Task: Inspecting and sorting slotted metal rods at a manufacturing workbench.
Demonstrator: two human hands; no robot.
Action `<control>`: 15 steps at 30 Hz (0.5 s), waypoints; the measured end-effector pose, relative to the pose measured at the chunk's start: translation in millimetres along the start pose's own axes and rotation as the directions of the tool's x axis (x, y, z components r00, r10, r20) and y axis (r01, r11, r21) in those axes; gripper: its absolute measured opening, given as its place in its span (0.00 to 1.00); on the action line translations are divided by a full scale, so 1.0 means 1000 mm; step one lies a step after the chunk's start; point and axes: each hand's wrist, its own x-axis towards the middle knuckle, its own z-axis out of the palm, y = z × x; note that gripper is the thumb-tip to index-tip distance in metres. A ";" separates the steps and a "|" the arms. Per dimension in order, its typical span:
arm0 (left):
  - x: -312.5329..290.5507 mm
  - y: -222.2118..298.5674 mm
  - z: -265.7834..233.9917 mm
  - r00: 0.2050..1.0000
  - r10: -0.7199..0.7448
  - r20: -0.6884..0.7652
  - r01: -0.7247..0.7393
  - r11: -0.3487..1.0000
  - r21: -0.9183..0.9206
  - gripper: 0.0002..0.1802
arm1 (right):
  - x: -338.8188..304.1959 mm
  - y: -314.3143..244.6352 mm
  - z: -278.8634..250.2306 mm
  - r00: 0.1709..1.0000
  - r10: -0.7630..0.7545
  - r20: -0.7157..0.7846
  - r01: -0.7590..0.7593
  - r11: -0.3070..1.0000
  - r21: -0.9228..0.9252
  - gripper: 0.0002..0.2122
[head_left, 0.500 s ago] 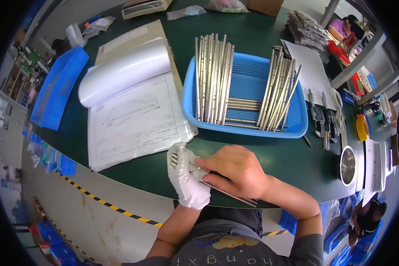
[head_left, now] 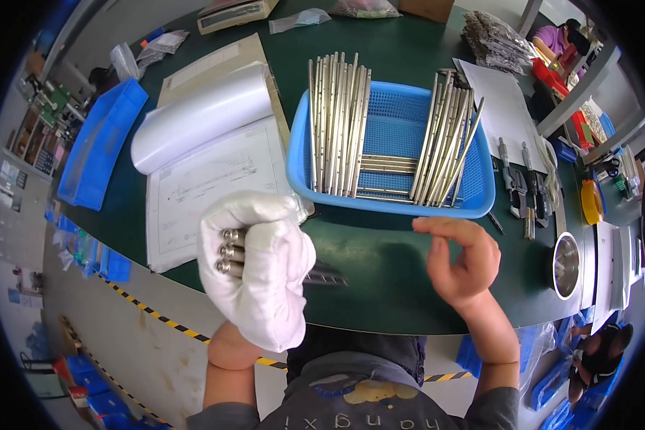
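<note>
My left hand (head_left: 261, 265), in a white glove, is raised at the table's front edge with its fingers wrapped round a bunch of slim metal rods (head_left: 231, 252). Three round rod ends show between thumb and fingers; the shafts stick out blurred on the other side. My right hand (head_left: 466, 261), bare, hovers right of centre with index finger and thumb apart and nothing visible in it. Just beyond it stands a light blue plastic basket (head_left: 388, 208). Two upright-leaning bundles of drilled metal rods, a left bundle (head_left: 339, 129) and a right bundle (head_left: 443, 147), rest in it, and several rods lie across its bottom.
An open folder with a technical drawing (head_left: 208, 190) lies at left, beside a blue tray (head_left: 104, 143). Calipers (head_left: 514, 190), a steel bowl (head_left: 565, 265) and yellow tape (head_left: 591, 202) are at right. Another person (head_left: 552, 39) sits at the far right.
My left hand has come up and left with the rods, their ends turned into view. My right hand has let go of them and moved away to the right.
</note>
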 end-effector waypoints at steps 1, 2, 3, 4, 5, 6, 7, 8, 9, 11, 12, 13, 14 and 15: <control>0.002 0.002 0.002 0.990 0.096 0.106 -0.102 0.993 0.061 0.06 | -0.007 0.006 -0.001 1.000 0.010 -0.026 -0.010 1.000 -0.008 0.09; 0.002 0.001 0.004 0.989 0.087 0.116 -0.096 0.993 0.070 0.06 | -0.014 0.011 -0.001 0.998 0.020 -0.052 -0.021 1.000 -0.015 0.09; 0.003 0.000 0.004 0.988 0.078 0.131 -0.092 0.990 0.105 0.06 | -0.018 0.013 -0.001 0.997 0.031 -0.065 -0.032 0.999 -0.008 0.09; 0.004 -0.001 0.003 0.987 0.067 0.146 -0.088 0.986 0.141 0.06 | -0.022 0.016 0.000 0.999 0.035 -0.042 -0.035 0.999 -0.002 0.09; 0.006 -0.003 0.001 0.984 0.096 0.152 -0.113 0.987 0.113 0.05 | -0.025 0.017 0.000 0.999 0.038 -0.019 -0.038 0.999 0.005 0.09; 0.006 -0.002 0.002 0.983 0.084 0.161 -0.105 0.986 0.126 0.05 | -0.027 0.018 0.001 0.998 0.052 -0.029 -0.052 0.999 0.012 0.09; 0.005 -0.001 0.001 0.986 0.061 0.152 -0.082 0.987 0.136 0.05 | -0.027 0.019 0.001 0.999 0.046 -0.002 -0.046 0.998 0.040 0.09; 0.004 0.000 0.000 0.989 0.039 0.143 -0.060 0.988 0.145 0.06 | -0.028 0.020 0.001 0.999 0.038 0.026 -0.039 0.997 0.067 0.10; 0.001 0.003 0.000 0.982 -0.039 0.186 -0.001 0.978 0.207 0.05 | -0.029 0.021 0.001 0.999 0.046 0.020 -0.048 0.997 0.067 0.10; -0.003 0.000 0.003 0.969 -0.174 0.177 0.102 0.930 0.354 0.04 | -0.032 0.021 0.001 0.998 0.043 0.040 -0.045 0.997 0.069 0.08; -0.004 0.000 0.003 0.945 -0.292 0.144 0.188 0.851 0.491 0.04 | -0.032 0.021 0.002 0.998 0.045 0.036 -0.048 0.996 0.072 0.08; -0.005 0.002 -0.001 0.891 -0.449 0.067 0.361 0.791 0.495 0.04 | -0.031 0.020 0.002 0.998 0.047 0.052 -0.050 0.997 0.061 0.08; -0.005 0.001 -0.006 0.891 -0.450 0.065 0.361 0.788 0.498 0.04 | -0.030 0.020 0.001 0.996 0.048 0.071 -0.052 0.997 0.049 0.07; -0.005 0.000 -0.013 0.907 -0.420 0.012 0.356 0.784 0.508 0.05 | -0.030 0.018 0.001 0.996 0.051 0.069 -0.055 0.997 0.054 0.07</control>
